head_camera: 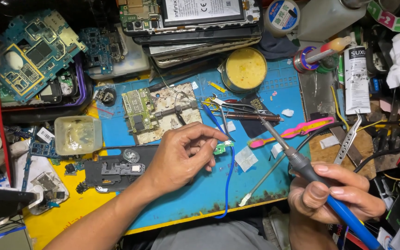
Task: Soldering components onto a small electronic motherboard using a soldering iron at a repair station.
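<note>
Fingers [209,134] of the left hand [179,155] pinch narrow around tweezers [216,121], whose tips rest near a small green board [221,148] lying on the blue mat [255,185] at mid-bench. The right hand [332,192] is wrapped tight around a soldering iron [302,164], its blue handle running toward the lower right and its tip [263,121] raised above the mat, well apart from the small board. A blue wire [229,180] trails from the board area down to the mat's front edge.

By the look of it, the soldering is not under way at this instant: the tip is off the work and points toward the tools behind it, while the board sits loose and ready beside the left fingers. Whether any joint on it is already made is too small to tell.

Clutter crowds the bench. A tin of yellow flux [245,69] stands open behind the tip, a pink toothbrush [292,132] lies just right of it, and a larger circuit board [140,110] rests on a worn pad to the left. A black phone frame [114,171] lies under the left wrist, a cloudy plastic tub [78,134] beside it, and stacked phones [195,23] fill the back. Cables and pliers [348,139] hem in the right hand.
</note>
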